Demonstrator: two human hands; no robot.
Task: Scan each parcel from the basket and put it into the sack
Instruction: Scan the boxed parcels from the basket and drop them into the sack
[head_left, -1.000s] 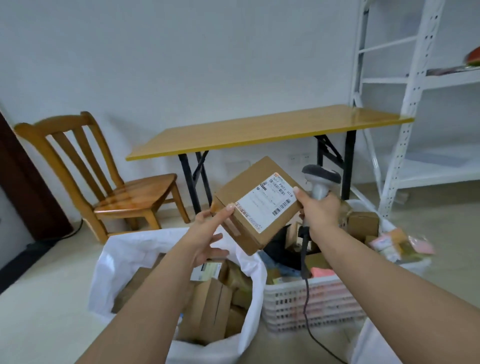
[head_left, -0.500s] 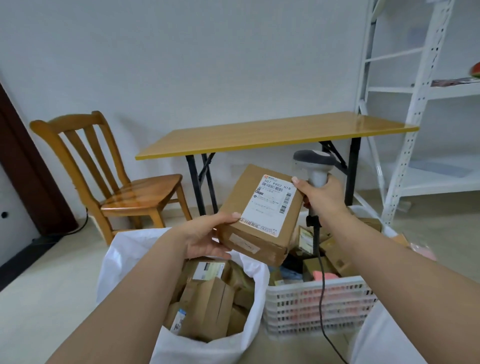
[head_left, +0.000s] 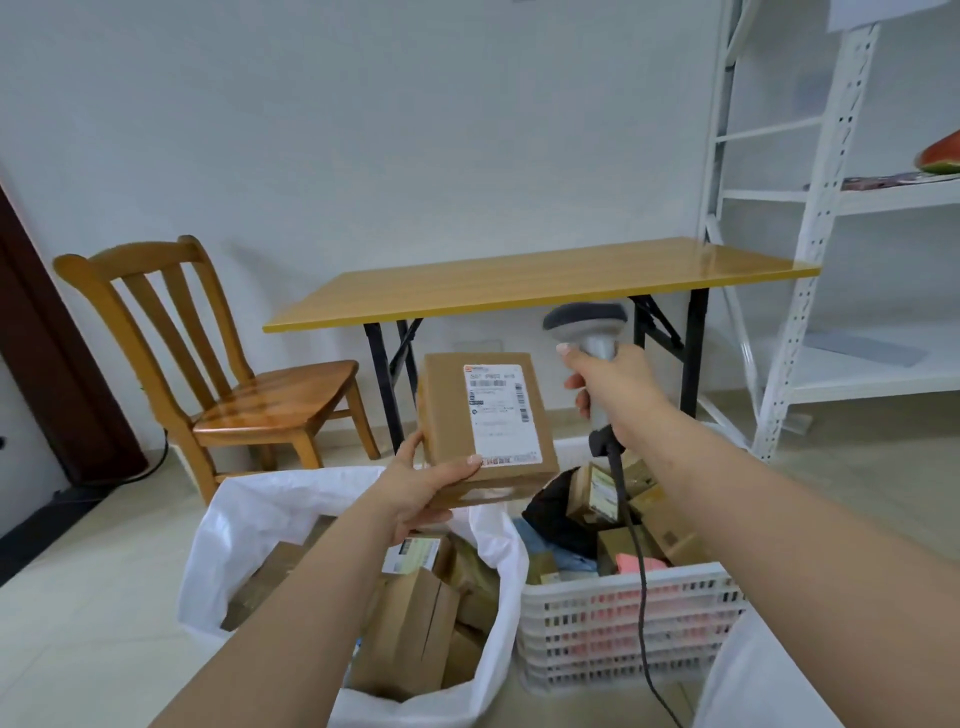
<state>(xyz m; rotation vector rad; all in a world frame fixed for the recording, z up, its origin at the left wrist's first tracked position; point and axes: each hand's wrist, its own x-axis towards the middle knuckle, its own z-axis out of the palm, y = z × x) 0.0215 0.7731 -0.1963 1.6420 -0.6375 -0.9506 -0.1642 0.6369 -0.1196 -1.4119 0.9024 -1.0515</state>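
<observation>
My left hand (head_left: 423, 491) grips a brown cardboard parcel (head_left: 452, 421) by its near left corner, its white shipping label facing up. The parcel hovers above the gap between the sack and the basket. To its right, my right hand (head_left: 610, 382) grips the handle of a grey barcode scanner (head_left: 587, 325), whose head points left toward the parcel. Its dark cable hangs down over the basket. The white sack (head_left: 249, 525) stands open on the floor at the lower left, holding several cardboard parcels. The white plastic basket (head_left: 618, 623) at the lower right holds several mixed parcels.
A yellow folding table (head_left: 519, 283) stands behind the hands. A wooden chair (head_left: 208, 374) is at the left and a white metal shelving unit (head_left: 815, 218) at the right. A dark door edge (head_left: 47, 364) runs along the far left.
My left hand turned the parcel so its label stands upright and lowered it slightly. My right hand with the scanner drew away to the right, leaving a gap between scanner and parcel.
</observation>
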